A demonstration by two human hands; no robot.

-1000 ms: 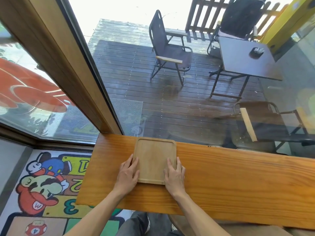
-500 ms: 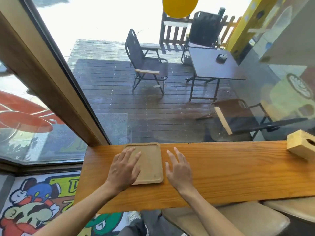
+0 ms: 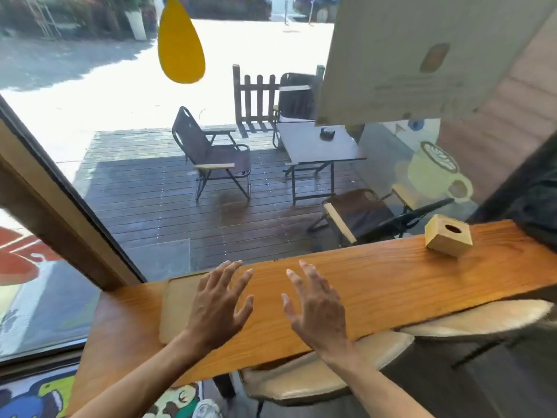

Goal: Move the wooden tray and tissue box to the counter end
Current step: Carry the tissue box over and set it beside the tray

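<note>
A flat wooden tray [image 3: 178,306] lies at the left end of the orange wooden counter [image 3: 376,282], partly hidden under my left hand. My left hand [image 3: 218,306] hovers above the tray's right part with fingers spread, holding nothing. Just right of the tray, my right hand [image 3: 316,312] is raised over the bare counter, fingers apart and empty. A cube-shaped wooden tissue box [image 3: 448,239] with a round hole on top stands far to the right on the counter, well away from both hands.
A large window runs along the counter's far edge, with a thick wooden frame post [image 3: 60,218] at the left. Cushioned beige stools [image 3: 331,369] sit under the counter's near edge. A dark wall closes the counter's right end.
Both hands have let go of the tray and lifted off it with fingers spread. The view has swung up and to the right, bringing the tissue box into sight.
</note>
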